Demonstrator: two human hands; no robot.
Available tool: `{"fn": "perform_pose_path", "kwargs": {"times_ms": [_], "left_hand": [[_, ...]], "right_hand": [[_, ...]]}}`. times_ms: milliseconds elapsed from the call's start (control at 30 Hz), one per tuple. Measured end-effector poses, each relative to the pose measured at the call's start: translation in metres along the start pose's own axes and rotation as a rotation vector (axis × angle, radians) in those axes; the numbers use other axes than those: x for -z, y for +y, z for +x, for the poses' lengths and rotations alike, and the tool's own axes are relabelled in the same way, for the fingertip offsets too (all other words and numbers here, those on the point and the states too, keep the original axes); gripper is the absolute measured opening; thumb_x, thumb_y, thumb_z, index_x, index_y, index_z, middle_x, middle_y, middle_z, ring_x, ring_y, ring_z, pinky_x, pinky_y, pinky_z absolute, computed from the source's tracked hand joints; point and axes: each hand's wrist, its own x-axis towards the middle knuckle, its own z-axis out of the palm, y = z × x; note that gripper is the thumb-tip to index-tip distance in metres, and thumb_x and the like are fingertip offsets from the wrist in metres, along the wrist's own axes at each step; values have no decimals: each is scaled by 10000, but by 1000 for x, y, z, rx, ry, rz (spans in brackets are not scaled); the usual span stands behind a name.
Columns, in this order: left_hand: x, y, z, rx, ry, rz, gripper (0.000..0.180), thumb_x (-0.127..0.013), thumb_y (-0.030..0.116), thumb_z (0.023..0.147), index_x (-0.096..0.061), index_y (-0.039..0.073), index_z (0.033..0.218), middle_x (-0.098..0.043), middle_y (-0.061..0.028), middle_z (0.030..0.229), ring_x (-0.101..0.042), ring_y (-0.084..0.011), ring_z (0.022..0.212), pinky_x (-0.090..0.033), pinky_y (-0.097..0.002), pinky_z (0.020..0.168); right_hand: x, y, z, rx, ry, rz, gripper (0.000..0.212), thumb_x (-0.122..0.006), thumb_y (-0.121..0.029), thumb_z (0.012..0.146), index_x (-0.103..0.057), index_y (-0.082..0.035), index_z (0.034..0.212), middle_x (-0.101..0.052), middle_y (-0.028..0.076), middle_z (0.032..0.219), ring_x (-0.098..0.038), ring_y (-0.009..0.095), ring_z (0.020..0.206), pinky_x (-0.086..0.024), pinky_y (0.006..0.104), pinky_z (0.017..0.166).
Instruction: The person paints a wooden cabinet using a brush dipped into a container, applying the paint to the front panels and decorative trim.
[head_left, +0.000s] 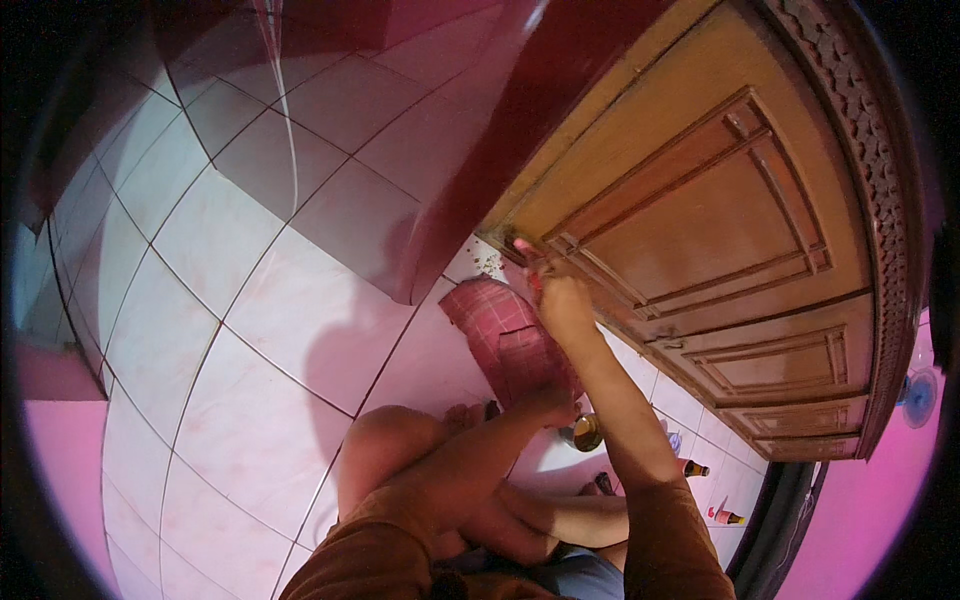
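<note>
My right hand (562, 300) reaches to the bottom edge of a brown wooden cabinet (700, 220), its fingers closed around a small red and pink thing (524, 248). What kind of thing it is cannot be made out. A red plaid cloth (505, 335) lies on the white tiles just left of that hand. My left hand (553, 405) is at the cloth's near end and appears to grip it; the fingers are partly hidden. Small crumbs (486, 262) are scattered on the floor between the cloth and the cabinet's corner.
A glossy dark red panel (470, 130) stands beside the cabinet, reflecting the tiles. Near my right forearm are a gold-coloured round container (586, 432) and two small bottles, one dark (694, 468) and one with a yellow top (732, 517). A blue fan (917, 400) shows far right.
</note>
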Motion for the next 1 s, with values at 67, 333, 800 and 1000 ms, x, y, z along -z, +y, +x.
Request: {"fn": "perform_pose_path", "kwargs": {"times_ms": [67, 333, 800, 1000], "left_hand": [[2, -10, 1, -22, 46, -18, 407, -485, 369, 955, -700, 39, 1060, -718, -173, 832, -708, -313, 758, -546, -467, 763], [14, 18, -20, -36, 97, 3, 410, -504, 363, 940, -687, 39, 1111, -693, -210, 1026, -678, -372, 938, -523, -478, 863], [-21, -14, 24, -112, 167, 57, 432, -496, 363, 935, -726, 9, 1025, -693, -222, 1067, -677, -385, 988, -526, -470, 898], [16, 10, -10, -2, 57, 110, 418, -480, 348, 946, -710, 23, 1074, -687, -211, 1107, -676, -372, 1008, -525, -477, 901]], "right_hand": [[13, -17, -1, 12, 62, 34, 204, -592, -188, 937, -637, -4, 1012, -631, 251, 1042, -661, 442, 821, -539, 525, 748], [-16, 0, -2, 193, -25, -71, 171, -552, -109, 949, -624, 43, 979, -621, 215, 1142, -665, 376, 894, -559, 459, 697], [29, -3, 19, 26, 89, 104, 251, -573, -218, 960, -653, 18, 987, -636, 241, 1021, -658, 428, 855, -540, 494, 741], [34, -29, 15, -22, 217, 241, 291, -581, -262, 957, -656, 16, 1002, -635, 272, 956, -648, 455, 851, -530, 512, 736]]}}
